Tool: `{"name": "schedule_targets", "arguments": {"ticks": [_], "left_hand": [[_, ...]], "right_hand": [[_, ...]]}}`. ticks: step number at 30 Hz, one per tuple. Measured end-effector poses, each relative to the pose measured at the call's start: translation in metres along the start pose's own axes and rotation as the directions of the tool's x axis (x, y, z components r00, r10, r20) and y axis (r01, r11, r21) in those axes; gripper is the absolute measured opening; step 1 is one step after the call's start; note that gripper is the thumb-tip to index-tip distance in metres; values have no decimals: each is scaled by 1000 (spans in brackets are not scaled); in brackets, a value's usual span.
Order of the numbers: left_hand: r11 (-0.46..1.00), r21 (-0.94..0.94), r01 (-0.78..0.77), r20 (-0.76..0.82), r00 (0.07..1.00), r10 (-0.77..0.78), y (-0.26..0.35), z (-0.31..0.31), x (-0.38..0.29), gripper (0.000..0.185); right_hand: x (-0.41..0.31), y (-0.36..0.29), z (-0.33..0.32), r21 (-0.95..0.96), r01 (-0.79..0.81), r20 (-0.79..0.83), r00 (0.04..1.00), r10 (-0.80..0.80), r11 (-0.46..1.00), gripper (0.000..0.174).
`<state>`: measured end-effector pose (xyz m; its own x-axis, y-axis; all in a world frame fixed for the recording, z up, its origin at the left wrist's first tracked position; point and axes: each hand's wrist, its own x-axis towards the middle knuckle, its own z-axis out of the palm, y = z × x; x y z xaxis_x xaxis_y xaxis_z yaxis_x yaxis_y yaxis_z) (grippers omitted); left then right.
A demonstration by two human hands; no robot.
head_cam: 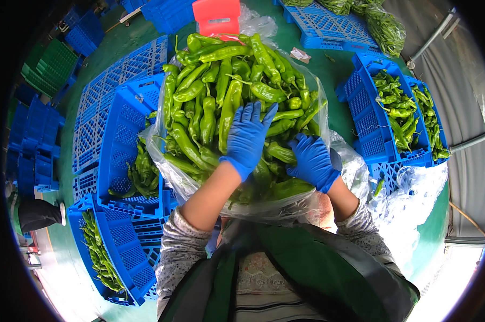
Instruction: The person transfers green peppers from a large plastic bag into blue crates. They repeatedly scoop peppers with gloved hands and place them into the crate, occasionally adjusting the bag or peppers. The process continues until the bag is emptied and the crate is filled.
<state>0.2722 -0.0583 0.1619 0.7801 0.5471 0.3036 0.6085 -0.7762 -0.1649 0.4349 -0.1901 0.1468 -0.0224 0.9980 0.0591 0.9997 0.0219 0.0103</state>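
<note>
In front of me a clear plastic bag [319, 116] stands wide, heaped with long green peppers [208, 120]. My left hand [248, 135], in a blue glove, lies palm down on the middle of the heap, fingers stretched and thumb apart. Also gloved in blue, my right hand [313, 161] is at the heap's right side by the bag's edge. Its fingers and thumb are around the end of a green pepper [282, 152]; whether they grip it cannot be made out. The palm side is hidden.
At left, a blue crate [123, 120] holds some peppers, and another crate [119, 249] stands below it. Two pepper-filled crates [367, 112] are at right above crumpled plastic film [411, 209]. A red plastic seat [217, 18] stands beyond the bag. A person's leg [41, 215] shows far left.
</note>
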Motion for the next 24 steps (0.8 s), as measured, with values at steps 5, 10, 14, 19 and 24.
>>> {"name": "schedule_targets", "arguments": {"ticks": [5, 10, 14, 19, 24], "left_hand": [[958, -274, 86, 402, 915, 33, -11, 11, 24, 93], [466, -727, 504, 567, 824, -7, -38, -10, -9, 76], [-64, -838, 542, 545, 829, -125, -55, -38, -51, 68], [-743, -602, 291, 647, 723, -241, -89, -60, -124, 51], [-876, -469, -115, 440, 829, -345, -151, -67, -187, 43]], "right_hand": [[-16, 15, -19, 704, -60, -82, 983, 165, 708, 48], [-11, 13, -22, 963, 117, -174, 958, 230, 245, 37], [1, 15, -29, 974, 14, 72, 926, 370, -224, 58], [23, 29, -34, 516, 95, 62, 987, 148, -851, 82], [28, 5, -31, 306, -217, 60, 976, -209, -927, 72]]}}
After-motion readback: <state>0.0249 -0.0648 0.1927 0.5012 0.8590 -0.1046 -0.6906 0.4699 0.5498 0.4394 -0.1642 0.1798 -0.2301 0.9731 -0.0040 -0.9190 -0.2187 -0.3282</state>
